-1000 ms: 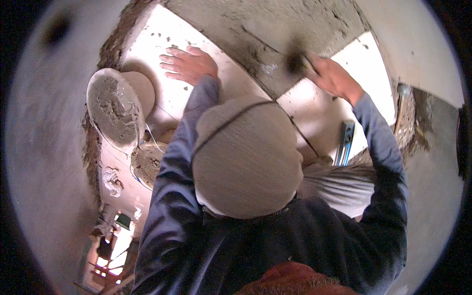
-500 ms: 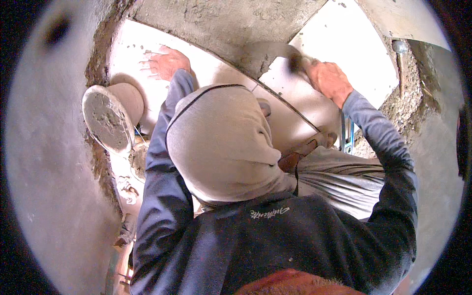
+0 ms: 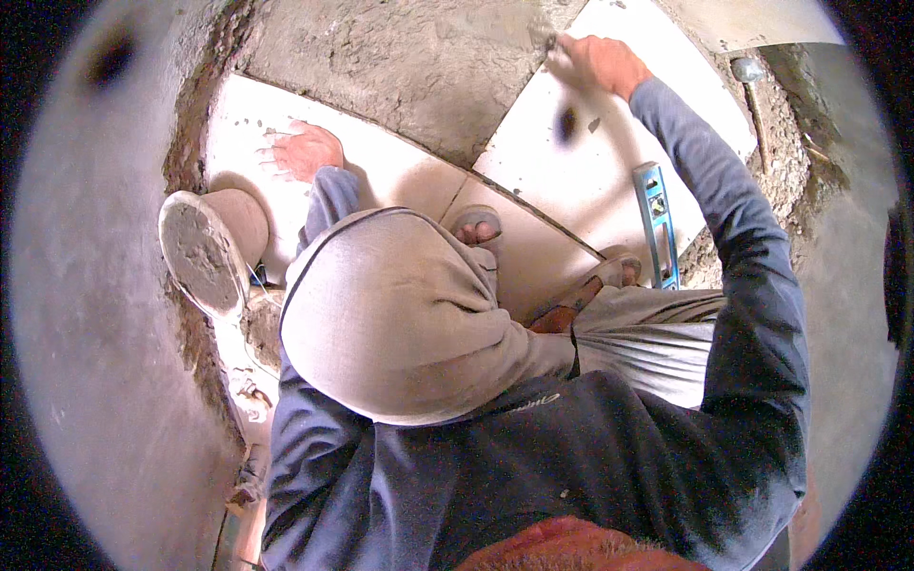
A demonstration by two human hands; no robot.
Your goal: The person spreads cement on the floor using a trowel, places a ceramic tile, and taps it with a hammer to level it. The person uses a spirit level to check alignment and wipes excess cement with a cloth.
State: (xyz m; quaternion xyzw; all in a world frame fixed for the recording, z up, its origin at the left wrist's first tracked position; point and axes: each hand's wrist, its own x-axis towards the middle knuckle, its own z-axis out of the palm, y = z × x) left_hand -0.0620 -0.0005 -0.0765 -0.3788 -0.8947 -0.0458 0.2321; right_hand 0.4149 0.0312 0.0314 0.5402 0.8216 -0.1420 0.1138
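My left hand (image 3: 297, 152) lies flat with fingers spread on a white floor tile (image 3: 400, 186), holding nothing. My right hand (image 3: 598, 63) reaches far forward, closed around a small tool whose tip touches the edge of the grey mortar bed (image 3: 400, 67). That hand hovers over a second white tile (image 3: 590, 171) to the right of the mortar. Most of the tool is hidden by my fingers. My hooded head (image 3: 400, 324) and blue sleeves fill the middle of the view.
A blue spirit level (image 3: 657, 224) lies on the right tile. A mortar-caked bucket (image 3: 205, 252) stands at the left by the rough wall. A hammer (image 3: 752, 81) rests on rubble at the far right. My sandalled feet (image 3: 476, 228) stand on the tiles.
My right hand has moved farther forward and right along the mortar edge. My left hand has stayed flat on the left tile. The level has come into fuller view.
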